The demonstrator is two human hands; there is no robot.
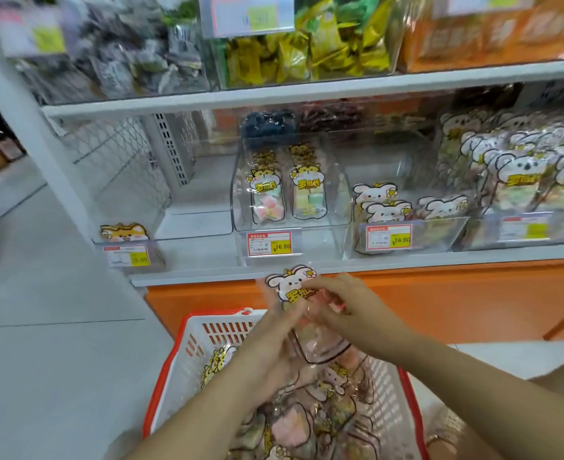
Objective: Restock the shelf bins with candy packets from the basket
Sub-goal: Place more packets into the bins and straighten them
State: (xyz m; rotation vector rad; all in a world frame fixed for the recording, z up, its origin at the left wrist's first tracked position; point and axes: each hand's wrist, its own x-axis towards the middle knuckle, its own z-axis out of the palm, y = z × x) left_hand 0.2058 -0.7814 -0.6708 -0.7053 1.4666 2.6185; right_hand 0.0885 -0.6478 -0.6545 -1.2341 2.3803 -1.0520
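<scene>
White metal shelf runs across in front of you. At its front edge, right of centre, sits a clear plastic bin of bunny packets, only part full. Below it, the red and white plastic basket holds many more. You are mid-transfer: one bunny-shaped clear candy packet is above the basket's far rim, just under the shelf's front edge. Your right hand pinches its upper part with curled fingers. Your left hand is blurred against its left side, so I cannot tell its grip. Next, I judge, carry the packet up and right and stand it in that bin.
</scene>
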